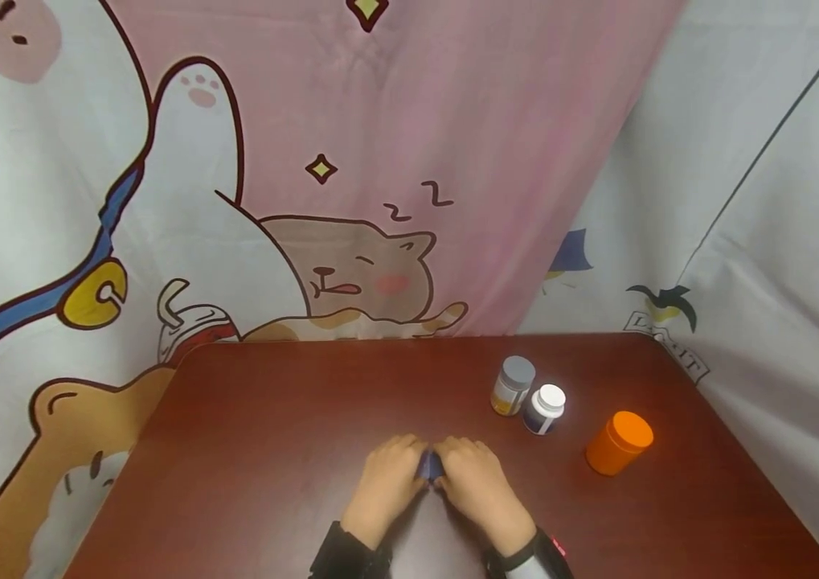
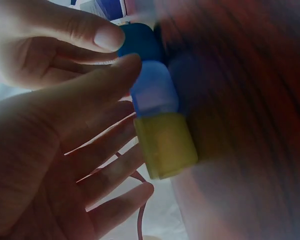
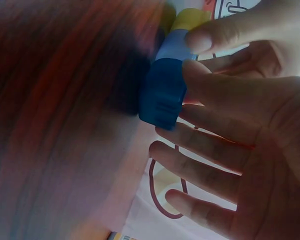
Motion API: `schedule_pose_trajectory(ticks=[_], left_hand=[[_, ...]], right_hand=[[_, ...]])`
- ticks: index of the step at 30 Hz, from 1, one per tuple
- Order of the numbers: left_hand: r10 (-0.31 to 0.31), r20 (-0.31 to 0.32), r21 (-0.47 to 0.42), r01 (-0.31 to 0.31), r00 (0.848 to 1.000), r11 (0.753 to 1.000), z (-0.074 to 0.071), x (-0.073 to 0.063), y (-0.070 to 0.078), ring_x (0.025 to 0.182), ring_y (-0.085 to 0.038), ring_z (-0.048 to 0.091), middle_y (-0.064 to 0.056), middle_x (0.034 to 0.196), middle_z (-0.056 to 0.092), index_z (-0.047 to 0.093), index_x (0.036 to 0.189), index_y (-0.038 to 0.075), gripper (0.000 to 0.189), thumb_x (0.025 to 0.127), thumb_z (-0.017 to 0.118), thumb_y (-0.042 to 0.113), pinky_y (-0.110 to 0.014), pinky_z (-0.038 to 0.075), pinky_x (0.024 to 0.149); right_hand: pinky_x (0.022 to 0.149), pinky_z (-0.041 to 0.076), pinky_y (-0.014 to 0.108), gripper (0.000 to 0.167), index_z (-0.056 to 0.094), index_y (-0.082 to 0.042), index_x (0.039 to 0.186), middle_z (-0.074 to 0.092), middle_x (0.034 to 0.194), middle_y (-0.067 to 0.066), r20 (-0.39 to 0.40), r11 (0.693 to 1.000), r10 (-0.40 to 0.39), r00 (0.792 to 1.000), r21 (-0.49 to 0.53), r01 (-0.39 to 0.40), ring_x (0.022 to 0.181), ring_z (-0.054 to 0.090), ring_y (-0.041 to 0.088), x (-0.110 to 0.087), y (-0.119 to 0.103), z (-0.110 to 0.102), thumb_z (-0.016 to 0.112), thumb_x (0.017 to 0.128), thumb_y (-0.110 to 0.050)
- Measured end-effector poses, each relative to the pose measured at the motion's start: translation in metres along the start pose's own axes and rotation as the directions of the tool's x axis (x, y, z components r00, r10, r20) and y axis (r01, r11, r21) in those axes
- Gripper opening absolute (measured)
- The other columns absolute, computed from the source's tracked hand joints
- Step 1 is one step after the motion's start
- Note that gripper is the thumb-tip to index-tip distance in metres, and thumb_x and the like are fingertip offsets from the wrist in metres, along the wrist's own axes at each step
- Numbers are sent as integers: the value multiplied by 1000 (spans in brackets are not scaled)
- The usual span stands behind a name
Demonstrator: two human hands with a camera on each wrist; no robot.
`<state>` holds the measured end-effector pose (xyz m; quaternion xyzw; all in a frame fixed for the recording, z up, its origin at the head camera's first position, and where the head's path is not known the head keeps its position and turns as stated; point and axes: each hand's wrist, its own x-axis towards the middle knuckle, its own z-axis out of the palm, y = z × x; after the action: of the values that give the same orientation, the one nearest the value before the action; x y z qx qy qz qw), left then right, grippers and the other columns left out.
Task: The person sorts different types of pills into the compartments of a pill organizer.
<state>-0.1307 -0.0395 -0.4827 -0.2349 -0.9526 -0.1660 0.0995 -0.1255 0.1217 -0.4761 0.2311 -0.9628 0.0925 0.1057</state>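
Observation:
A small sectioned case [image 2: 157, 90], much like a pill box, lies low over the table between my hands. Its sections are dark blue, pale blue and yellow in a row. My left hand [image 1: 387, 478] pinches it with the thumb on the pale blue section and fingertips along its far side. At the dark blue section [image 3: 162, 92], my right hand [image 1: 477, 486] pinches from the opposite end. Both thumbs sit close together, with the lower fingers loosely extended. In the head view only a dark blue bit shows between the fingertips.
Right of the hands on the brown table [image 1: 272, 418] stand a grey-capped bottle [image 1: 513, 386] and a smaller white-capped bottle [image 1: 544, 410], side by side. An orange bottle [image 1: 619, 444] is farther right. A cartoon-printed cloth [image 1: 380, 121] hangs behind the table's far edge.

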Motion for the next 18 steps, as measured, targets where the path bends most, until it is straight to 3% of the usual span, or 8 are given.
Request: schedule_pose_trajectory(ticks=[5, 13, 18], left_hand=[[-15, -8, -36, 15, 1000, 999, 2, 3, 1, 88, -20, 70, 0, 95, 74, 79, 98, 10, 27, 74, 91, 15, -35, 62, 70], [-104, -8, -85, 103, 995, 991, 5, 3, 4, 93, -23, 73, -4, 99, 75, 77, 103, 5, 38, 69, 93, 14, -38, 63, 80], [-155, -18, -117, 152, 988, 981, 6, 1, 6, 91, -24, 73, -5, 97, 75, 77, 104, 4, 39, 69, 93, 11, -39, 63, 78]], right_hand=[[68, 57, 35, 41, 78, -11, 96, 72, 85, 0, -31, 1000, -12, 999, -18, 11, 76, 69, 19, 1, 1, 4, 97, 61, -18], [66, 56, 37, 35, 79, -11, 89, 72, 81, 2, -48, 999, -35, 998, -31, 33, 75, 70, 22, 3, 5, 4, 97, 60, -15], [65, 55, 37, 30, 78, -10, 86, 70, 77, 2, -36, 997, -72, 997, -38, 71, 72, 68, 22, 5, 4, 1, 96, 62, -14]])
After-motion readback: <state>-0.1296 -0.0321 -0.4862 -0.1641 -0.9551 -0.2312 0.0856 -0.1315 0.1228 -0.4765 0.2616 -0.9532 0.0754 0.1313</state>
